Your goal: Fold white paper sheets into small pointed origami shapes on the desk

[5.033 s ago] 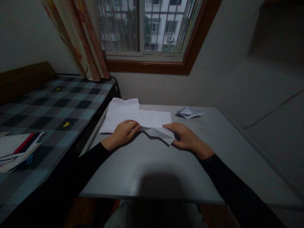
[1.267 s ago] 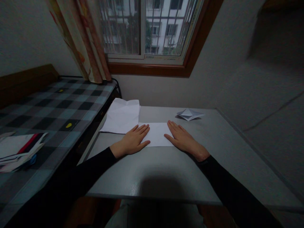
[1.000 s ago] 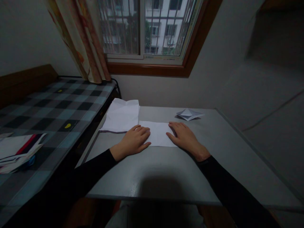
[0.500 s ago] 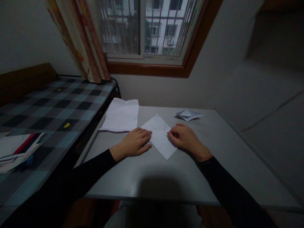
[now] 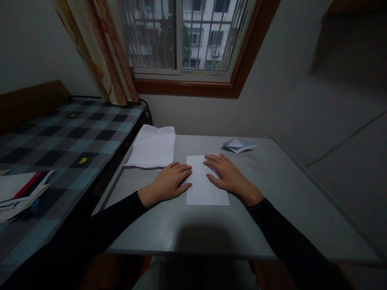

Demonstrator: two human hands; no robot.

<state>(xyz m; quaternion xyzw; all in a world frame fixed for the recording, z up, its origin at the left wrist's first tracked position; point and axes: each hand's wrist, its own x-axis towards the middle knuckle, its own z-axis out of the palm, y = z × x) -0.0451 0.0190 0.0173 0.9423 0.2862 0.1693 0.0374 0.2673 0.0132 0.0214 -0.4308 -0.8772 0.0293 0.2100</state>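
A folded white paper rectangle (image 5: 202, 189) lies on the grey table (image 5: 211, 229) with its long side running away from me. My left hand (image 5: 169, 183) rests flat, palm down, at the paper's left edge, fingertips touching it. My right hand (image 5: 225, 175) lies flat on the paper's right part, fingers spread and stretched toward the far left. Neither hand grips anything.
A stack of creased white sheets (image 5: 152, 147) lies at the table's far left corner. A small folded paper shape (image 5: 238, 145) sits at the far side. A bed with a checked cover (image 5: 60, 137) stands at the left, with books (image 5: 18, 193) on it. A window (image 5: 181, 36) is ahead.
The folded paper has been turned about a quarter turn on the table, from lying crosswise to lying lengthwise. Both hands have gone flat on it again.
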